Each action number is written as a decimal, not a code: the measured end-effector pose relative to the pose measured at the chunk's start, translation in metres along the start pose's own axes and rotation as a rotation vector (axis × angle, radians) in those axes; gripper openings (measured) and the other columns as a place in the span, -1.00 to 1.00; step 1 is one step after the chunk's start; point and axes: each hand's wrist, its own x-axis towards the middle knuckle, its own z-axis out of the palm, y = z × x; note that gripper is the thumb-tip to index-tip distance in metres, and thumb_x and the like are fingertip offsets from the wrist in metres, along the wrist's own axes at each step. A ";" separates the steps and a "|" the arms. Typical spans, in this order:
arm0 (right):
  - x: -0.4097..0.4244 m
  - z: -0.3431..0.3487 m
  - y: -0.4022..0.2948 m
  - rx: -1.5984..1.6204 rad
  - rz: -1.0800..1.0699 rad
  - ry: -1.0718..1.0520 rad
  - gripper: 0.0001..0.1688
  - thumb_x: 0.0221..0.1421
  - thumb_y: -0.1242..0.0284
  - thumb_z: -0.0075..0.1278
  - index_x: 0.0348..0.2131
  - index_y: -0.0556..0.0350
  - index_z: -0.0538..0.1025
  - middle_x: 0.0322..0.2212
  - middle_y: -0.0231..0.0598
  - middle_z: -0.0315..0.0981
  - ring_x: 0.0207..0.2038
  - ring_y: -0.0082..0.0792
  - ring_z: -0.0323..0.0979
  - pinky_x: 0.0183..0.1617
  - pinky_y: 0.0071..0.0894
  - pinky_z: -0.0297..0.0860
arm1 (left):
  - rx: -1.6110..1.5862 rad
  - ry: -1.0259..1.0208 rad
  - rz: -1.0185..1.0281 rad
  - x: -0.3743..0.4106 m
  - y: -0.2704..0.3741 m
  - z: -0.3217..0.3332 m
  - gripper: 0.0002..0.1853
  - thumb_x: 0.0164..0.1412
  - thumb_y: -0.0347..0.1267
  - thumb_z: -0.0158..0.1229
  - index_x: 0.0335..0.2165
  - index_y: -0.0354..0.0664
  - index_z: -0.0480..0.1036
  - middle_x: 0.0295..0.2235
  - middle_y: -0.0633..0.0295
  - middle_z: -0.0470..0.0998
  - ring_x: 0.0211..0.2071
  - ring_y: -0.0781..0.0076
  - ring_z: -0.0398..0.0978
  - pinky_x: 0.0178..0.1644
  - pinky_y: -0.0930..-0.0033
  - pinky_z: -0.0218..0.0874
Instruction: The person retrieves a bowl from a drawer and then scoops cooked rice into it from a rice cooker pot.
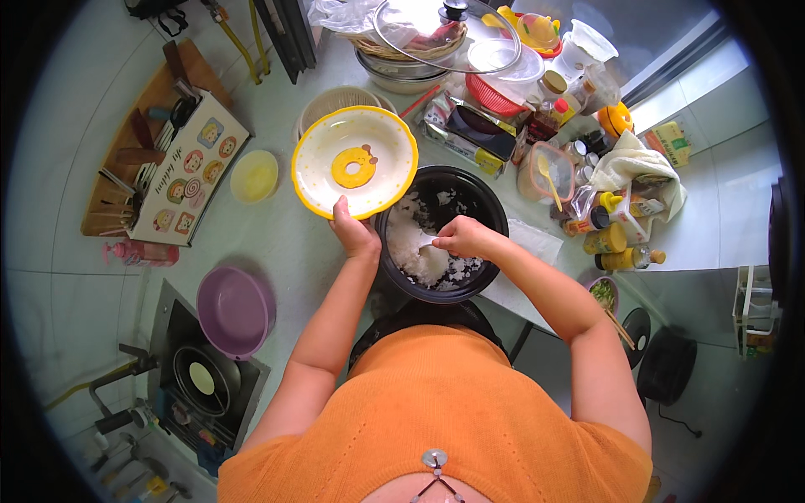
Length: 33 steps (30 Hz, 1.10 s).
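Note:
My left hand (355, 232) grips the near rim of a white plate with a yellow scalloped edge and a donut print (314, 166); no food lies on it. To its right, a dark round pot (497, 220) holds cooked white rice (405, 242), with loose grains up its inner wall. My right hand (462, 237) is over the pot, closed on the handle of a white rice spoon (427, 241), whose head rests at the rice. The plate's lower right edge overlaps the pot's rim in view, and whether they touch I cannot tell.
A purple basin (233, 311) and the sink (251, 383) are at the lower left. A knife rack (201, 160) and a yellowish bowl (254, 176) stand left. Behind are baskets and a glass lid (409, 47). Jars, bottles and a plastic tub (531, 182) crowd the right side.

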 end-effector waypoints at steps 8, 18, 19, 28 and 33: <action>-0.026 -0.012 0.002 0.259 0.022 0.004 -0.71 -0.01 0.30 0.01 -0.41 0.19 0.53 -0.73 -0.40 0.28 -0.70 -0.61 0.20 -0.66 -0.62 0.15 | -0.007 -0.028 0.075 -0.007 -0.006 0.004 -0.56 0.06 -0.33 -0.09 -0.13 -0.43 0.18 -0.19 0.04 0.34 -0.18 0.28 0.36 -0.08 0.32 0.19; -0.072 -0.043 0.015 0.473 -0.023 0.172 -0.75 0.00 0.31 0.00 -0.44 0.14 0.54 -0.75 -0.50 0.23 -0.70 -0.68 0.14 -0.67 -0.65 0.07 | 0.031 0.014 0.085 -0.004 -0.020 0.014 -0.57 0.05 -0.33 -0.11 -0.11 -0.36 0.20 -0.19 0.10 0.36 -0.20 0.29 0.41 -0.16 0.32 0.28; -0.077 -0.046 0.017 0.400 -0.058 0.218 -0.74 -0.01 0.31 0.00 -0.43 0.15 0.54 -0.74 -0.49 0.25 -0.69 -0.68 0.15 -0.65 -0.63 0.09 | 0.038 0.005 0.100 -0.003 -0.018 0.014 -0.58 0.06 -0.33 -0.11 -0.11 -0.36 0.20 -0.19 0.10 0.36 -0.20 0.30 0.41 -0.16 0.33 0.28; -0.136 -0.066 -0.008 0.185 -0.238 0.447 -0.70 -0.01 0.38 0.00 -0.32 0.25 0.50 -0.69 -0.49 0.30 -0.63 -0.72 0.18 -0.57 -0.63 0.14 | 0.133 -0.102 0.163 -0.001 0.025 0.002 -0.57 0.08 -0.36 -0.10 -0.08 -0.35 0.17 -0.15 0.12 0.34 -0.14 0.34 0.36 -0.07 0.34 0.20; -0.149 -0.080 -0.046 0.062 -0.489 0.583 -0.73 -0.03 0.41 0.01 -0.30 0.20 0.50 -0.72 -0.44 0.30 -0.64 -0.65 0.20 -0.57 -0.56 0.16 | 0.111 -0.245 0.092 -0.006 0.027 -0.002 -0.58 0.15 -0.30 -0.11 -0.06 -0.34 0.18 -0.13 0.11 0.35 -0.12 0.33 0.35 -0.03 0.33 0.18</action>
